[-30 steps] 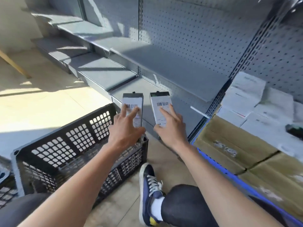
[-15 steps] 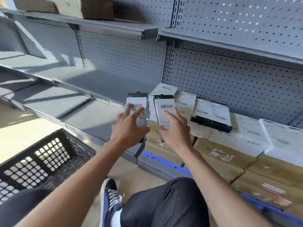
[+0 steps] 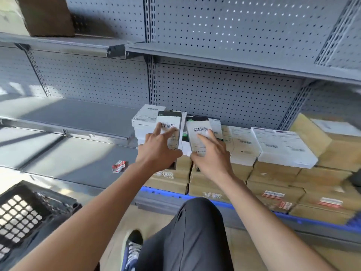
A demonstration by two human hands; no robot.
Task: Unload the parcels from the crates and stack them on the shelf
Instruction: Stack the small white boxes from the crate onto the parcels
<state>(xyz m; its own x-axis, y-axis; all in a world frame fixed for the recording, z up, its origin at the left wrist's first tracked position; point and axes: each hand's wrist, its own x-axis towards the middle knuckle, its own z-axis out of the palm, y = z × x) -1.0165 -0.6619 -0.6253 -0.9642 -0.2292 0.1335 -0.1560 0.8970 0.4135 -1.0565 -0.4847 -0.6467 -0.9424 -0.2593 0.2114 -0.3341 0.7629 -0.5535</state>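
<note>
Side by side, left hand (image 3: 159, 151) and right hand (image 3: 212, 157) each grip a barcoded parcel, left parcel (image 3: 170, 132) and right parcel (image 3: 200, 135), just before the white parcel stack (image 3: 145, 120).

The shelf (image 3: 82, 116) and its perforated back panel (image 3: 224, 98) look like matt grey painted metal. The crate (image 3: 23, 218) is black plastic lattice with a slight sheen. The brown boxes (image 3: 273, 190) are dull, rough-looking cardboard; the held parcels (image 3: 170, 132) carry smooth white paper labels with printed barcodes.
</note>
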